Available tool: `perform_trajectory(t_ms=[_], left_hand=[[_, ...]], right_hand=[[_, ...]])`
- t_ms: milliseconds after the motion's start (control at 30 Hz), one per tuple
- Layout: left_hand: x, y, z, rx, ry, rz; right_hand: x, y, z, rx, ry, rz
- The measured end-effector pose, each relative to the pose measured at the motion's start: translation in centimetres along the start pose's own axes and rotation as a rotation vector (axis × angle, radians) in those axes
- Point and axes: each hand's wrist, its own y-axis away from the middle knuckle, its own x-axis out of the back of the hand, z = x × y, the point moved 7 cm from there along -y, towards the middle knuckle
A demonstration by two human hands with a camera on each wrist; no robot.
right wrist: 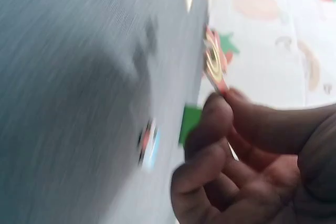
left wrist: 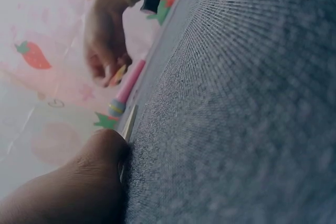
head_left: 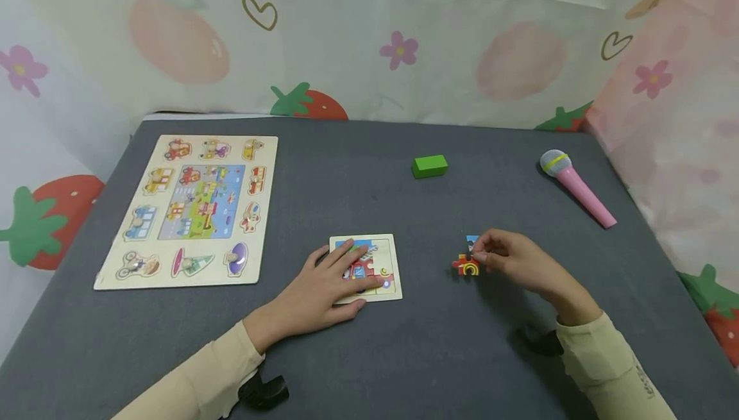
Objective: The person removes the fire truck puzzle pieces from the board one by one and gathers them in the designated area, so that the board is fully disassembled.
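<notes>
My left hand rests with spread fingers on a small square puzzle board, covering part of its picture. In the left wrist view, that hand lies low beside the board's thin edge. My right hand pinches a red and yellow jigsaw piece with a wheel on it, held above the table. Right wrist view: the piece sticks out between thumb and forefinger, while a second, blue-edged piece lies on the table below, blurred.
A large wooden vehicle puzzle board lies at the left. Toward the back is a green block. A pink toy microphone lies at the right, near the dark table's edge. A patterned cloth hangs behind.
</notes>
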Motion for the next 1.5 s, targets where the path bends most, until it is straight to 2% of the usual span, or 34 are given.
perform_trajectory(t_ms=[233, 467, 700, 900, 1233, 1367, 1500], left_hand=[[0.0, 0.0, 0.0, 0.017, 0.017, 0.004], [-0.1, 0.0, -0.2, 0.045, -0.002, -0.022], [0.0, -0.2, -0.2, 0.043, 0.027, -0.003], [0.3, -0.2, -0.2, 0.037, 0.031, 0.014], [0.6, -0.1, -0.9, 0.031, 0.052, -0.022], [0.6, -0.1, -1.0, 0.031, 0.064, -0.03], [0.6, -0.1, -1.0, 0.027, 0.061, -0.017]], right_hand=[[0.9, 1.8, 2.1, -0.009, 0.026, -0.043], [0.8, 1.2, 2.5, 0.02, 0.07, 0.001], [0.8, 1.0, 2.7, 0.027, 0.115, 0.041], [1.0, 1.1, 2.5, 0.027, 0.202, 0.095], [0.6, 1.2, 2.4, 0.058, 0.247, 0.094], [0.6, 1.5, 1.3, 0.103, 0.29, 0.133], [0.5, 1.7, -1.2, 0.151, 0.351, 0.231]])
